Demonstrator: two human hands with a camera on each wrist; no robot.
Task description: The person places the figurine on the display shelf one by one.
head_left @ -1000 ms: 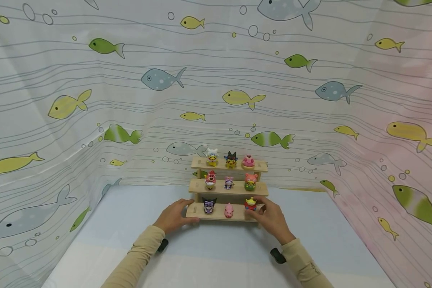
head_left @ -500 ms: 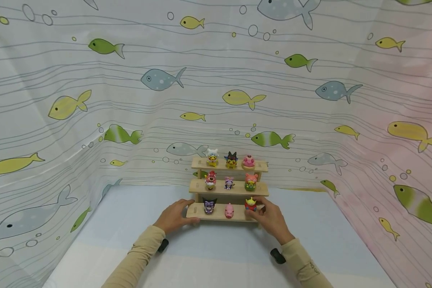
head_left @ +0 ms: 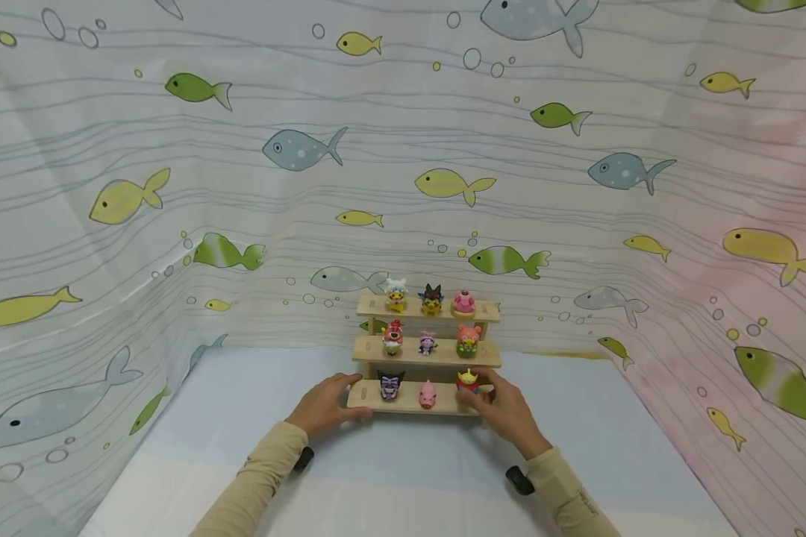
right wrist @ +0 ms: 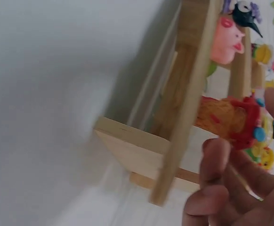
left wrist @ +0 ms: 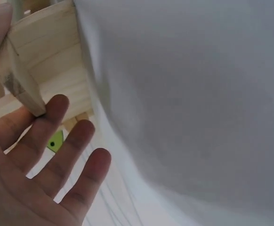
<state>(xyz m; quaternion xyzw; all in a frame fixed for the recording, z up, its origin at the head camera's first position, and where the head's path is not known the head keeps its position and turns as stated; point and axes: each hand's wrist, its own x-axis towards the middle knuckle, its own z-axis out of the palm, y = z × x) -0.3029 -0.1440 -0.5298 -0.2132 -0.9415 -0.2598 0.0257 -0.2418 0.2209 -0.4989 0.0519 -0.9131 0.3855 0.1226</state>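
A three-tier wooden display stand (head_left: 407, 403) carries rows of small toy figurines. At the left end of its lowest shelf, my left hand (head_left: 324, 407) grips the board between thumb and index finger. The left wrist view shows the thumb on one side of the board (left wrist: 21, 82) and the other fingers spread loosely. My right hand (head_left: 506, 412) pinches a red figurine with a yellow top (head_left: 467, 380) at the shelf's right end. Up close, the right wrist view has this figurine (right wrist: 240, 121) with its base over the shelf board, fingers around it.
A pink pig figurine (head_left: 427, 394) and a black-and-purple figurine (head_left: 389, 386) share the lowest shelf. Several more figurines occupy the middle shelf (head_left: 448, 349) and top shelf (head_left: 416, 312). White cloth covers the table (head_left: 389, 477), and fish-patterned sheeting (head_left: 403, 134) surrounds it.
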